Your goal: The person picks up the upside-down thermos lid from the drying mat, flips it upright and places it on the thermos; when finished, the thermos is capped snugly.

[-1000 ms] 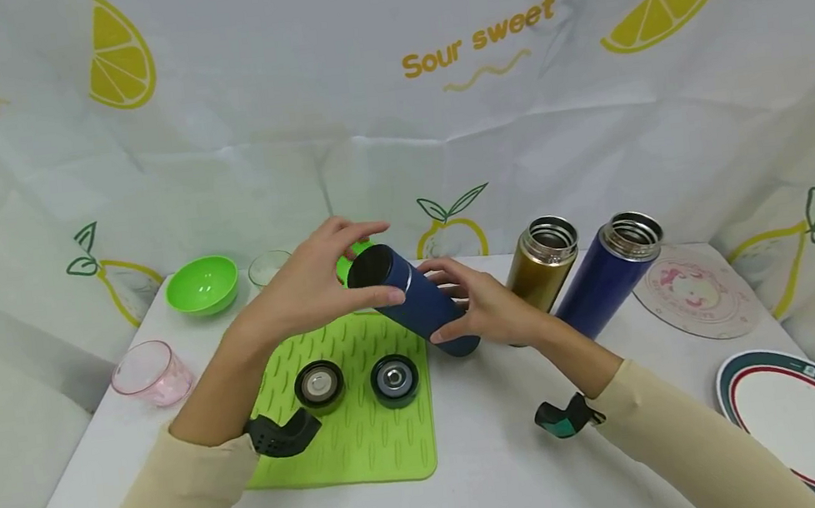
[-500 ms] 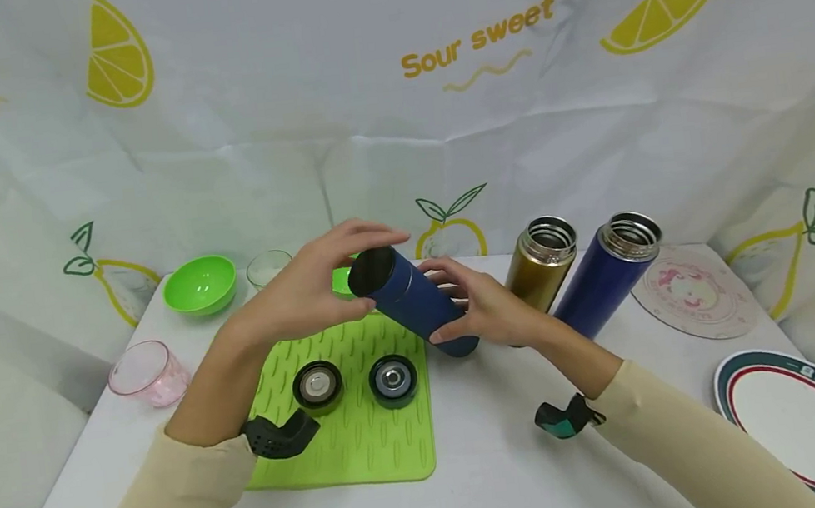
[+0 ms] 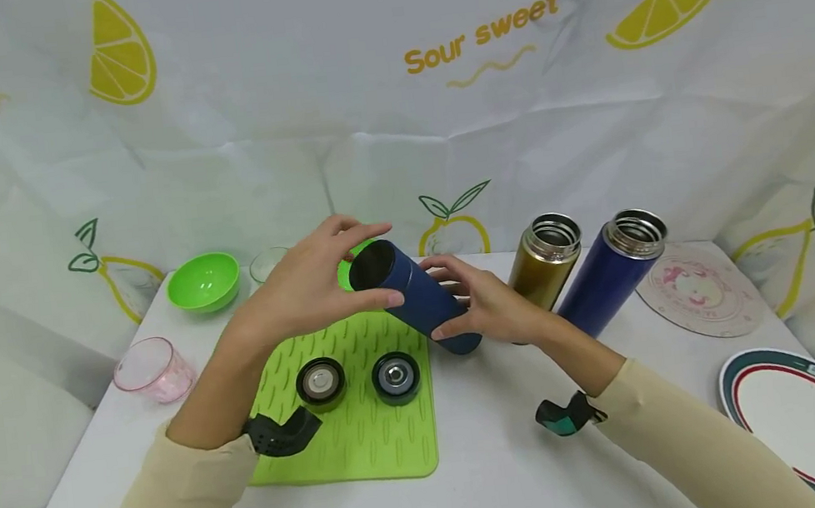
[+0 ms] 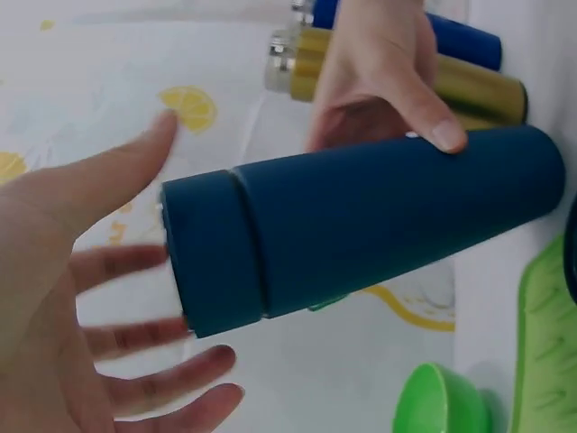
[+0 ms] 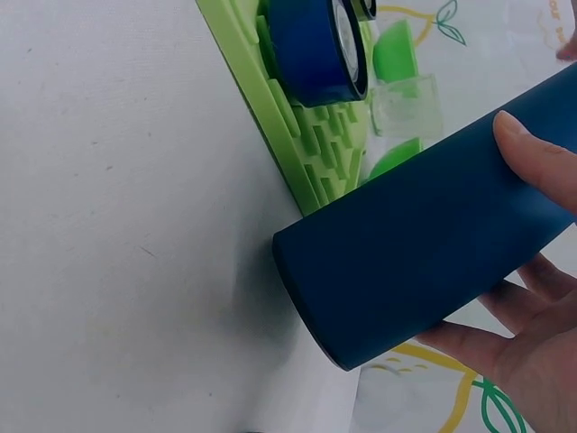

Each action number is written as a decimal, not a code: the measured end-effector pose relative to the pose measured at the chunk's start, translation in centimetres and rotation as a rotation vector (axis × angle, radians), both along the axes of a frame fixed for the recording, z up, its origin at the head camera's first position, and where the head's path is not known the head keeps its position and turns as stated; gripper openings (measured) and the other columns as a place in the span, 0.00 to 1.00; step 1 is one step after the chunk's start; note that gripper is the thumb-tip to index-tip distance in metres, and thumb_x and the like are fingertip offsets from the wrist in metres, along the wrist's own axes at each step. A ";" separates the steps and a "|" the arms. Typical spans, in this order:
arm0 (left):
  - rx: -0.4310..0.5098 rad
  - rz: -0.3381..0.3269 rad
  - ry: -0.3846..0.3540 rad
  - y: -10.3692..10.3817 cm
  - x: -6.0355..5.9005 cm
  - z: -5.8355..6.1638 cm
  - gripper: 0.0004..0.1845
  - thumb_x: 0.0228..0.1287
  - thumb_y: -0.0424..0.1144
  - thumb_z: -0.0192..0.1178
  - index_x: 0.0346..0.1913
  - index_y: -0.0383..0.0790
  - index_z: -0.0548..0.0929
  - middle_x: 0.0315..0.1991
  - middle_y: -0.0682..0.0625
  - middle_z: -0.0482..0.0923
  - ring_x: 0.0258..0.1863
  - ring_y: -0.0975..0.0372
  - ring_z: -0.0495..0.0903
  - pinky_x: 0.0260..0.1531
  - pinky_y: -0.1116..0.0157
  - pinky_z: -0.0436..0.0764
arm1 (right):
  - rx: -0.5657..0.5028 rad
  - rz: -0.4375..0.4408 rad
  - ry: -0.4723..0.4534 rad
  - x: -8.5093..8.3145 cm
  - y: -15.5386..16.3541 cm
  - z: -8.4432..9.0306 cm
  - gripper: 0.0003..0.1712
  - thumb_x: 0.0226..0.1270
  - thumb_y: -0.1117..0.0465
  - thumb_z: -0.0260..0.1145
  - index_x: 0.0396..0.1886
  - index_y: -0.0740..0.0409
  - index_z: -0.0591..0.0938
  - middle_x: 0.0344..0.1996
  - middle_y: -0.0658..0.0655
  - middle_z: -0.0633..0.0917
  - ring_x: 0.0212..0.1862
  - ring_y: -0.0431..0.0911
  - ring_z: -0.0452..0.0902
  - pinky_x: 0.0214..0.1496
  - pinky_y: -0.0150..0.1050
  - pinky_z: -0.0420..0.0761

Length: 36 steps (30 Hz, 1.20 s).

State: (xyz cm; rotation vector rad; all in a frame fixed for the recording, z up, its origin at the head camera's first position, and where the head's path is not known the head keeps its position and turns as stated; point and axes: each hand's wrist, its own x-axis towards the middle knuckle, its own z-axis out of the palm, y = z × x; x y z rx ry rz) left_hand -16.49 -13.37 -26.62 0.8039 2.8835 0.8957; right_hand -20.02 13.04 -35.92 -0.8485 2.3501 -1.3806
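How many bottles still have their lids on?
Just one. The gold bottle and purple bottle stand open, their lids on the green mat. The right hand holds the tilted blue bottle; the left hand works its lid.

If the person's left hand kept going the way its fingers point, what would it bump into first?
Most likely the cap end of the tilted dark blue metal flask: the left hand has its fingers spread right at it, though the wrist view leaves actual contact unclear.

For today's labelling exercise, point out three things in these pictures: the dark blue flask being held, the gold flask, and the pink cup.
dark blue flask [image 3: 421, 307], head view, on the middle of its body.
gold flask [image 3: 541, 272], head view, on its upper side wall.
pink cup [image 3: 149, 371], head view, on its side wall.
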 end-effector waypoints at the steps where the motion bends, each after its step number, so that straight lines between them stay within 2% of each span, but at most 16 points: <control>1: -0.039 0.041 0.005 0.2 0.0 0.0 0.42 0.59 0.60 0.71 0.75 0.54 0.70 0.68 0.46 0.71 0.58 0.51 0.79 0.53 0.49 0.82 | -0.002 0.001 0.000 0.0 0.0 0.0 0.51 0.55 0.68 0.80 0.75 0.48 0.64 0.73 0.59 0.73 0.76 0.60 0.67 0.73 0.65 0.71; 4: -0.102 0.127 0.002 0.9 0.1 -0.1 0.39 0.62 0.67 0.64 0.72 0.52 0.74 0.63 0.44 0.77 0.54 0.49 0.82 0.54 0.48 0.82 | -0.006 0.008 0.003 0.0 -0.1 0.0 0.51 0.55 0.68 0.79 0.75 0.48 0.64 0.73 0.59 0.72 0.76 0.60 0.67 0.74 0.65 0.71; 6: -0.108 0.139 0.014 1.2 0.0 -0.2 0.37 0.64 0.67 0.62 0.70 0.51 0.76 0.62 0.44 0.79 0.59 0.48 0.80 0.59 0.46 0.81 | -0.005 0.008 0.003 0.0 -0.1 0.0 0.51 0.55 0.68 0.79 0.75 0.48 0.64 0.73 0.59 0.72 0.76 0.60 0.67 0.74 0.65 0.71; 7: -0.103 0.135 0.022 1.3 0.0 -0.2 0.35 0.64 0.65 0.63 0.69 0.51 0.77 0.60 0.44 0.80 0.58 0.49 0.81 0.58 0.47 0.81 | -0.003 0.007 0.002 0.0 -0.1 0.0 0.51 0.55 0.68 0.79 0.75 0.48 0.64 0.73 0.59 0.72 0.76 0.60 0.67 0.74 0.64 0.71; 10: -0.072 0.085 0.027 1.2 0.0 0.0 0.34 0.64 0.61 0.66 0.70 0.51 0.77 0.58 0.46 0.79 0.55 0.51 0.81 0.55 0.49 0.82 | 0.001 0.002 -0.005 0.0 -0.1 0.0 0.51 0.55 0.67 0.80 0.75 0.48 0.64 0.72 0.60 0.73 0.76 0.60 0.67 0.74 0.64 0.71; 17: 0.043 -0.096 -0.008 0.8 0.1 0.4 0.31 0.64 0.44 0.71 0.70 0.50 0.77 0.60 0.46 0.77 0.57 0.54 0.79 0.53 0.54 0.82 | 0.006 0.002 0.001 0.0 0.2 0.2 0.51 0.54 0.67 0.80 0.74 0.49 0.64 0.72 0.59 0.73 0.76 0.61 0.67 0.74 0.65 0.71; 20: 0.087 -0.152 -0.011 0.7 0.1 0.5 0.29 0.62 0.37 0.72 0.68 0.47 0.80 0.61 0.45 0.77 0.58 0.54 0.79 0.47 0.58 0.84 | 0.003 0.003 -0.003 0.0 0.2 0.2 0.50 0.53 0.68 0.80 0.74 0.49 0.64 0.71 0.60 0.74 0.76 0.61 0.67 0.74 0.64 0.70; 23: 0.107 -0.182 -0.015 0.5 0.0 0.4 0.28 0.60 0.34 0.73 0.65 0.48 0.82 0.62 0.45 0.76 0.61 0.53 0.78 0.41 0.61 0.85 | 0.005 0.007 -0.010 0.0 0.2 0.1 0.50 0.53 0.67 0.81 0.74 0.49 0.65 0.71 0.60 0.75 0.76 0.60 0.67 0.75 0.64 0.70; 25: 0.112 -0.202 -0.019 0.3 0.0 0.3 0.28 0.59 0.33 0.73 0.64 0.49 0.83 0.64 0.46 0.75 0.63 0.52 0.77 0.40 0.60 0.86 | 0.009 0.009 -0.011 0.1 0.2 0.1 0.50 0.53 0.67 0.81 0.74 0.49 0.65 0.70 0.60 0.75 0.76 0.60 0.68 0.75 0.64 0.70; 31: 0.118 -0.240 -0.048 -0.3 -0.4 0.0 0.27 0.60 0.33 0.72 0.62 0.53 0.84 0.68 0.48 0.73 0.68 0.52 0.74 0.48 0.49 0.87 | 0.018 0.009 -0.005 0.2 0.2 0.1 0.50 0.53 0.66 0.81 0.74 0.49 0.65 0.71 0.60 0.74 0.76 0.61 0.67 0.74 0.65 0.70; 36: 0.109 -0.229 -0.066 -0.3 -0.4 0.1 0.27 0.61 0.33 0.72 0.64 0.54 0.83 0.69 0.47 0.72 0.69 0.51 0.73 0.50 0.47 0.86 | 0.016 0.009 -0.009 0.2 0.3 0.1 0.50 0.54 0.67 0.81 0.74 0.49 0.65 0.72 0.60 0.74 0.76 0.61 0.67 0.74 0.65 0.70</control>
